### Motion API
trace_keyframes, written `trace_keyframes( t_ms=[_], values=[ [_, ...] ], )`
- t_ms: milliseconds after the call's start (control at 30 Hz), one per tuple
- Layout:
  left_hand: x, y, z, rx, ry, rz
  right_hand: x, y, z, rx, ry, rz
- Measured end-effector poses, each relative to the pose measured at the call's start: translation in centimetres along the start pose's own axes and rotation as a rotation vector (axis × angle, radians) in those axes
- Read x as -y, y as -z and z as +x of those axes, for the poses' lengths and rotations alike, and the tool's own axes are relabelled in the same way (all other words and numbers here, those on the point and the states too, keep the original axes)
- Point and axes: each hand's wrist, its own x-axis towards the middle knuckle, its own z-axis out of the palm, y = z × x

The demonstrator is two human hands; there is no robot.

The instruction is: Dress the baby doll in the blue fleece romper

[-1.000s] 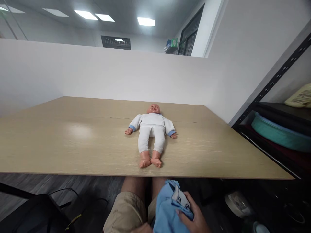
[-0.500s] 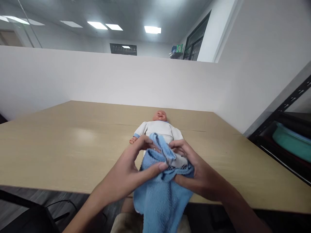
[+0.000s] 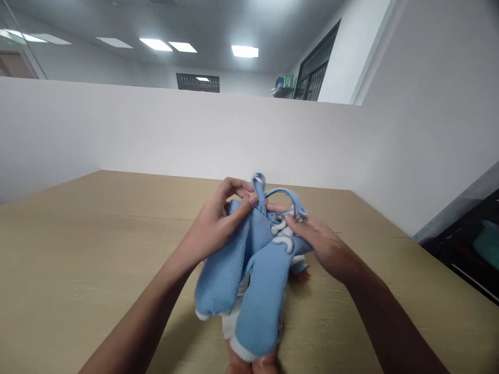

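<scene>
Blue doll overalls [image 3: 262, 296] with white cuffs and a white-and-blue patch on the front hang between my hands, their two legs pointing down and towards me. My left hand [image 3: 214, 221] is closed on the top edge near one looped strap. On the other side, my right hand [image 3: 325, 243] pinches the top by the patch and the second strap. Underneath lies the baby doll [image 3: 233, 323] on the table, mostly hidden by the overalls. Its feet, a bit of white clothing and one small hand show past the fabric.
A wide wooden table [image 3: 97, 270] stretches to both sides. Behind it stands a white partition wall [image 3: 156, 132], with another wall at the right. A dark shelf rack with a teal container [image 3: 487, 241] stands at the far right.
The overalls have been lifted forward over the doll and opened out, so both legs and straps now show. My hands have moved away from me with them. The view has shifted closer over the table.
</scene>
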Motion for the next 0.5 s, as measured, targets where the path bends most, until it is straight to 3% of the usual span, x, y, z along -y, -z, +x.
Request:
trace_keyframes(
  t_ms=[200,300,400,500],
  values=[
    [2.1,0.5,2.3,-0.05,0.092,0.034,-0.6,1.1,1.9,-0.188,0.086,0.274],
    [1.9,-0.3,2.5,-0.069,-0.001,0.019,-0.7,0.6,2.0,-0.182,0.087,0.377],
    [1.4,-0.7,2.5,0.054,-0.095,0.056,-0.6,0.2,1.9,-0.187,0.067,0.4],
    [1.1,-0.6,2.7,0.213,-0.03,0.031,-0.1,-0.1,1.9,-0.209,-0.005,0.461]
  ],
)
